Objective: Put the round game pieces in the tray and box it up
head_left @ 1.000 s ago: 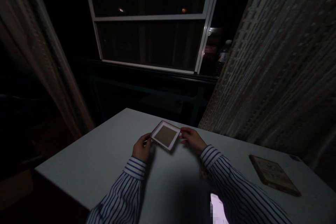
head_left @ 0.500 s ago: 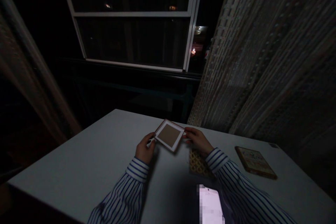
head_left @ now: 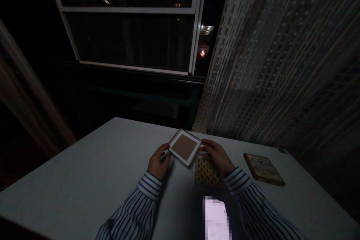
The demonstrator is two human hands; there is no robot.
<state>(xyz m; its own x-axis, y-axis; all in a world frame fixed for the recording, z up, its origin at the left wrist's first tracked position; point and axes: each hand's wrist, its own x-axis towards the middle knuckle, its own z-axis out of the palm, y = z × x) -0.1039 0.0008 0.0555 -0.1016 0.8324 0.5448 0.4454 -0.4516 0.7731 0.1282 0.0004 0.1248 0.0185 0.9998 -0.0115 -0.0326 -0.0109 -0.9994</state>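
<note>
A square frame (head_left: 184, 147) with a white border, a thin reddish-brown edge and a plain brown centre is held tilted above the table. My left hand (head_left: 159, 160) grips its left corner between thumb and fingers, and a small dark thing shows near the fingertips. At the right corner, my right hand (head_left: 217, 153) pinches the frame with its fingers. Below the right hand lies a box or tray (head_left: 207, 173) with a gold ring-like pattern, partly covered by that hand.
The items rest on a white table (head_left: 92, 172). A flat brown-edged picture (head_left: 264, 168) lies to the right, and a lit phone (head_left: 216, 219) is at the near edge. Behind are a dark window (head_left: 126, 41) and a string curtain (head_left: 242, 67).
The view has turned slightly right, so the table and window sit further left. Both hands still hold the frame, and more of the gold-patterned item shows.
</note>
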